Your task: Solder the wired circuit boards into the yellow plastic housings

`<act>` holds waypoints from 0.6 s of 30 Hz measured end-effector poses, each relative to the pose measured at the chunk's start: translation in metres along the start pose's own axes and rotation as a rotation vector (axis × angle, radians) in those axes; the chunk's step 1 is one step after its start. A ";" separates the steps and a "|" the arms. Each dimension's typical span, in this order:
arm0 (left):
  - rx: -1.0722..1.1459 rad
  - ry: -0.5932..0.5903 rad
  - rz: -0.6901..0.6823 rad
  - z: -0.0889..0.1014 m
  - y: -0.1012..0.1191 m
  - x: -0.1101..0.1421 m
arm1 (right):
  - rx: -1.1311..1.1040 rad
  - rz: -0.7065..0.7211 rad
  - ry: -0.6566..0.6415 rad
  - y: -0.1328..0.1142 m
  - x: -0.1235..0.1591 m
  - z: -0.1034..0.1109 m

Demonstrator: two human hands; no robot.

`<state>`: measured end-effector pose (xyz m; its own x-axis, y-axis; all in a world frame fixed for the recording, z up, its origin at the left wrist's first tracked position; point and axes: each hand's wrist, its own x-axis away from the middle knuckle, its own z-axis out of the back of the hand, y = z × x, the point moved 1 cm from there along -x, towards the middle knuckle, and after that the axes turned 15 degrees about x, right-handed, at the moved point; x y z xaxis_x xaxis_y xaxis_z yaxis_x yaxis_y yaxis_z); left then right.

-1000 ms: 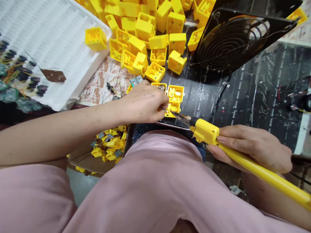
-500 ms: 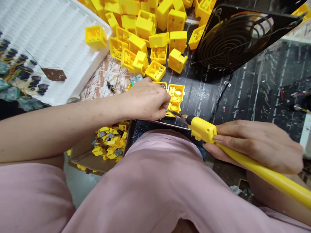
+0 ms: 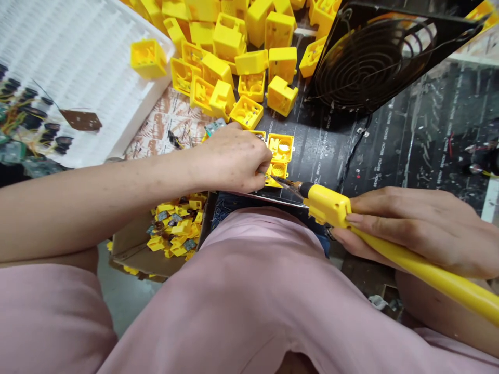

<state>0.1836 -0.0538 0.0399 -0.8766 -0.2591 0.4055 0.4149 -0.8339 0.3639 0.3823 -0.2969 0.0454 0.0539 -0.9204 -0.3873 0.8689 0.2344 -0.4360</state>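
Observation:
My right hand [image 3: 424, 228] grips a soldering iron [image 3: 327, 204] with a yellow body and a thick yellow tail running off to the lower right. Its thin metal tip points left, reaching the fingertips of my left hand [image 3: 236, 158]. That hand is closed, thumb and fingers together over small yellow housings at the bench edge; whatever it pinches is hidden. Right beside its knuckles lies an open yellow housing [image 3: 280, 148] with round recesses inside. A green circuit board [image 3: 214, 126] shows partly behind the left wrist.
Yellow housings [image 3: 230, 39] are heaped at the back. A black fan [image 3: 362, 65] with a wire guard stands back right. On the left, a white foam tray [image 3: 117, 98] carries wired black parts and a brown board [image 3: 81, 120]. Below my left arm sits a cardboard box [image 3: 134, 254] of yellow parts.
The whole view has shifted slightly. Both hands keep nearly the same pose, with the iron's tip still at my left fingertips.

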 end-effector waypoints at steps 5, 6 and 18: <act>-0.029 -0.014 -0.008 0.002 0.003 -0.001 | 0.067 0.181 0.066 0.000 -0.015 -0.012; -0.029 -0.029 0.017 0.003 0.005 -0.002 | 0.071 0.214 0.073 0.000 -0.017 -0.012; -0.011 -0.011 -0.006 0.003 0.001 -0.003 | 0.033 -0.022 -0.020 0.012 0.009 -0.006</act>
<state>0.1875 -0.0527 0.0414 -0.8762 -0.2493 0.4125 0.4072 -0.8407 0.3569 0.3901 -0.3007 0.0323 0.0442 -0.9314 -0.3613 0.8858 0.2038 -0.4170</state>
